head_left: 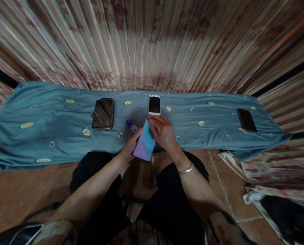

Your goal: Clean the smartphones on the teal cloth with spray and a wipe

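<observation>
A smartphone (144, 143) with a shiny blue-to-purple back is tilted over the near edge of the cloth-covered table. My left hand (131, 144) grips it along its left side, thumb on the edge. At the phone's top end, my right hand (162, 131) has its fingers pinched together over a small pale, greyish thing too small to make out. Just left of the phone lies a small clear bottle (133, 128) with a blue cap, partly hidden by my left thumb. Beyond my right fingers, a white phone (154, 104) with a dark screen lies flat.
A stack of dark phones or tablets (103, 114) lies to the left on the blue patterned cloth (62, 136). One black phone (246, 120) is near the right end. Pleated curtains (152, 44) hang behind the table and at its sides.
</observation>
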{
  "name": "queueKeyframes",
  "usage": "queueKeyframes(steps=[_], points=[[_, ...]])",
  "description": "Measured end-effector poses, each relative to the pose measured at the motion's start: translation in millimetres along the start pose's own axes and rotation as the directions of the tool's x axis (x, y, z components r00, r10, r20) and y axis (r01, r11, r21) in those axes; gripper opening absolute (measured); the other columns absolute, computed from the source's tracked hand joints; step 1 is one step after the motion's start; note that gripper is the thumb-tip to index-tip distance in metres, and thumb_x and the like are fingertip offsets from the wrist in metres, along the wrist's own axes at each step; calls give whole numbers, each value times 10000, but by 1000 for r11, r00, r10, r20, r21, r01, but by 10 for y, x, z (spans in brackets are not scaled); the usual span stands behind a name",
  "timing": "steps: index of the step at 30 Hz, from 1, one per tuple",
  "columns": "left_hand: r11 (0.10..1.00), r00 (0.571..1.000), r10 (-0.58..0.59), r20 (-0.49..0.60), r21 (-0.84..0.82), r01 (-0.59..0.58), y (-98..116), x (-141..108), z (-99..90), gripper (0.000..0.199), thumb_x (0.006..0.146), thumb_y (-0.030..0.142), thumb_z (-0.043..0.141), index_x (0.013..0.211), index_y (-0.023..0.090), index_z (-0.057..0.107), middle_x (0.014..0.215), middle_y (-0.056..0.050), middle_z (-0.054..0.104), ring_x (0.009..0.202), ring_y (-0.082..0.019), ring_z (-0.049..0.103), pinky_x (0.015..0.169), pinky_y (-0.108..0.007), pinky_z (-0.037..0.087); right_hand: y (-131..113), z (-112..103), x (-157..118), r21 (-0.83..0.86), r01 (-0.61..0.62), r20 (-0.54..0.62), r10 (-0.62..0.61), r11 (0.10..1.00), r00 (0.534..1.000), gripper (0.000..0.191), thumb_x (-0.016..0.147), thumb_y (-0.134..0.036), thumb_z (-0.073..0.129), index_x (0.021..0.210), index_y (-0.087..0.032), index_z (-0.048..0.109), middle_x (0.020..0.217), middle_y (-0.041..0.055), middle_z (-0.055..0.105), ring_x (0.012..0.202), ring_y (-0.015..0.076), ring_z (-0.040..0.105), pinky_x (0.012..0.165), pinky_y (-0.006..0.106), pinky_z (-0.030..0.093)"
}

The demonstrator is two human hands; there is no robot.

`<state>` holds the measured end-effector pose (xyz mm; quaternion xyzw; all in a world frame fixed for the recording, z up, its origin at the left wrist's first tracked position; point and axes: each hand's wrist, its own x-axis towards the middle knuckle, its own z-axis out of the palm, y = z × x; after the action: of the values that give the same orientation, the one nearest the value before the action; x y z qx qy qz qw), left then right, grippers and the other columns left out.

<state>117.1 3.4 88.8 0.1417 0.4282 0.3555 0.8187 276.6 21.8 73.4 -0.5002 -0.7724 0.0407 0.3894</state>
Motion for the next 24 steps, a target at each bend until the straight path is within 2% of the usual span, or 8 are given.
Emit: queueKeyframes(steps=[3, 7, 9, 15, 20, 24], points=[[1000, 1000, -10, 2, -7, 10, 2, -6, 5, 445, 1115, 329, 422, 1181, 82, 786, 757, -97, 801, 586, -209, 740, 757, -352, 649, -17, 4, -16, 4, -2, -2, 2, 1000, 1000, 354, 1013, -97, 509, 1177, -229, 793, 1239, 104, 779, 1164, 263, 702, 1062, 448, 591], [996, 997, 61, -50, -61, -64, 29, 1, 6, 377, 1096, 250, 482, 889, 119, 769, 662, -35, 740, 534, -134, 664, 636, -240, 583, -91, 29, -50, 1, 3, 22, -3, 1000, 1000, 332, 1031, -116, 517, 1173, -231, 794, 1255, 98, 772, 1141, 252, 700, 1066, 444, 590], [993, 993, 90, -78, -70, -95, 46, 0, 18, 375, 1088, 224, 499, 825, 121, 745, 662, -31, 730, 537, -122, 650, 615, -225, 559, -113, 39, -59, -5, 9, 28, -8, 1000, 1000, 327, 1037, -121, 518, 1168, -233, 796, 1255, 92, 772, 1134, 246, 702, 1068, 438, 590], [996, 993, 70, -95, -55, -75, 47, 0, 52, 418, 1107, 245, 460, 829, 113, 744, 657, -33, 720, 544, -121, 646, 608, -229, 546, -78, 48, -58, 0, 29, -13, -29, 1000, 1000, 302, 1045, -140, 526, 1177, -204, 791, 1254, 112, 777, 1138, 254, 707, 1061, 448, 591], [986, 980, 155, -122, -42, -161, 35, 54, -15, 283, 1037, 299, 633, 837, 130, 739, 675, -7, 716, 552, -106, 622, 639, -226, 551, -117, 82, -82, 22, 62, 21, -63, 998, 998, 272, 1058, -175, 548, 1185, -188, 789, 1259, 133, 775, 1135, 258, 717, 1054, 450, 600], [979, 971, 195, -138, -25, -200, 33, 86, -57, 321, 1035, 360, 646, 830, 130, 735, 662, -1, 704, 568, -99, 623, 640, -214, 536, -144, 104, -94, 29, 72, 18, -72, 997, 997, 293, 1057, -155, 535, 1198, -193, 789, 1256, 126, 778, 1136, 252, 720, 1051, 441, 605]])
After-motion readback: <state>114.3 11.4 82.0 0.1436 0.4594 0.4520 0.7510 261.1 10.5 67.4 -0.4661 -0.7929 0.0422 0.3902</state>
